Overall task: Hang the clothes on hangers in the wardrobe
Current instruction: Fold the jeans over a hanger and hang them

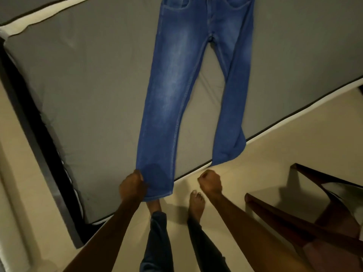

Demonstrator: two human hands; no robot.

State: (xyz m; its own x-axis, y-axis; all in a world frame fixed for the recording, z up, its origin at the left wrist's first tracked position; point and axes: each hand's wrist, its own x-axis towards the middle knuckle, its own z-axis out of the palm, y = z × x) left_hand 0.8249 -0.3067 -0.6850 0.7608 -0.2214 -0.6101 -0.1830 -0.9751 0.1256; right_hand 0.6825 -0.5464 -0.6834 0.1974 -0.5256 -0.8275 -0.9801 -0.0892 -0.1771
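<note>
A pair of blue jeans [176,91] lies flat on the bed [82,79], front side up. The waist is at the far end, at the top of the view. The two legs are spread a little apart and run toward the person. Both leg ends reach the near edge of the bed, and the one on the left side hangs a bit over it. The jeans look laid out smooth like this so they are easy to fold or line up before they go on a hanger.

The left hand [132,186] holds the bottom of the left jeans leg. Its fingers are curled tight on the side of the hem, pinching the cloth. It seems to be pulling the leg straight, or getting set to lift it.

The right hand [210,182] is in the air just beside the other leg end, not touching it. Its fingers are curled into a fist and hold nothing. My guess is that it will reach for the second hem so both legs can be put together.

The person stands barefoot on the pale floor [265,158], right at the corner of the bed. A dark wooden chair [306,218] is on the right, near the right arm. No hanger and no wardrobe can be seen here, so the hanging part is not yet done.
</note>
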